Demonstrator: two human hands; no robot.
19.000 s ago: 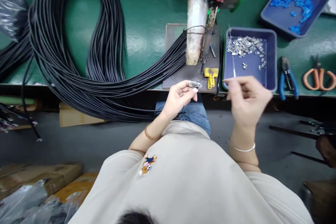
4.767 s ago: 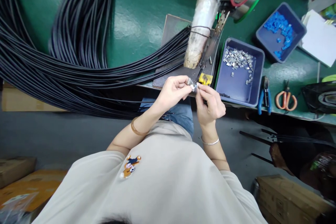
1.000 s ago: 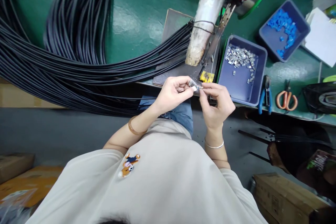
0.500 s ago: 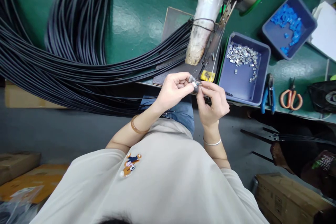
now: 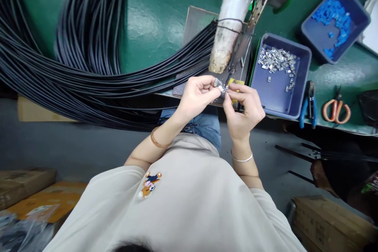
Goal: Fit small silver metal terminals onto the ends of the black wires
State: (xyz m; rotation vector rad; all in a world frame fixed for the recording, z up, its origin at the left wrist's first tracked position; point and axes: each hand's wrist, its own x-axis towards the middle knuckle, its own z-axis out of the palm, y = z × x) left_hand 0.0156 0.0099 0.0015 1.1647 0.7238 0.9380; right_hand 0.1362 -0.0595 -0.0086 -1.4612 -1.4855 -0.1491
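My left hand [image 5: 196, 94] is closed in a pinch at the table's front edge, holding a small silver metal piece [image 5: 221, 87]. A greyish wrap seems to cover its index fingertip. Opposite it, the thumb and index finger of my right hand [image 5: 244, 106] pinch at the right end of the metal piece. The fingers hide much of it, and its exact kind is too small to make out. Just behind my right fingertips lies a yellow block [image 5: 236, 82]. To the right, a blue-grey tray [image 5: 271, 100] holds many small silver metal shells [image 5: 277, 60].
Black cables [image 5: 118, 82] sweep in from the left. A white wrapped cylinder [image 5: 226, 31] overhangs the work board [image 5: 195, 19]. On the right are a bin [image 5: 320, 45] of blue pieces [image 5: 335, 17], blue-handled pliers [image 5: 308, 104] and orange-handled cutters [image 5: 336, 110].
Both hands stay together over the metal piece, slightly higher in view. My right hand has shifted a little to the right. The trays and tools also sit further right as the view moves.
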